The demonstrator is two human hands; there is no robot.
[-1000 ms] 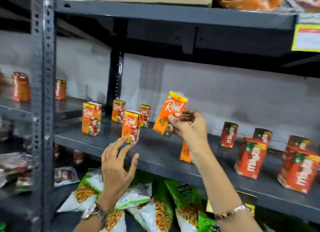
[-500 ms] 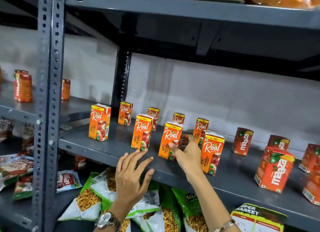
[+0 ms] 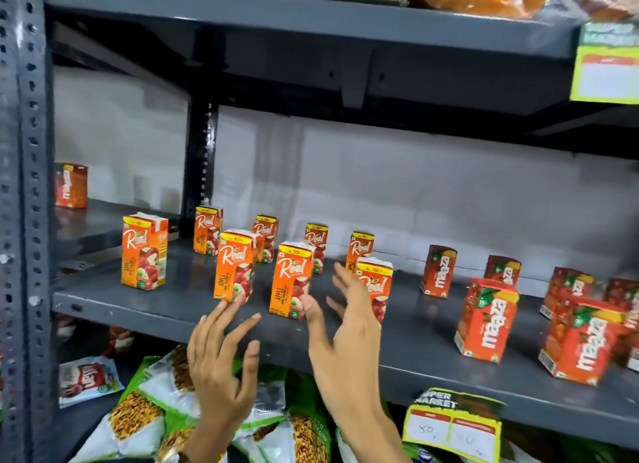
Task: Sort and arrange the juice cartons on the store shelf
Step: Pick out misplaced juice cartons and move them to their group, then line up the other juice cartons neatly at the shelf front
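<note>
Several orange Real apple juice cartons stand upright on the grey metal shelf (image 3: 415,355): a front row with one at the left (image 3: 143,251), one (image 3: 235,265), one (image 3: 290,282) and one partly behind my right hand (image 3: 377,289), and a back row (image 3: 207,229). Red Maaza cartons (image 3: 485,319) stand to the right. My left hand (image 3: 221,362) is open in front of the shelf edge, fingertips near the second front carton. My right hand (image 3: 345,338) is open, fingers spread, just right of the third carton, holding nothing.
Snack bags (image 3: 152,407) fill the shelf below. A yellow-green price tag (image 3: 453,424) hangs from the shelf edge at the lower right, another (image 3: 605,68) from the shelf above. A perforated upright post (image 3: 24,220) stands at the left. A lone Maaza carton (image 3: 71,186) sits beyond it.
My right hand set the held Real carton down in the front row and let go; it now hangs open. The left hand stayed open near the shelf edge. The camera moved closer.
</note>
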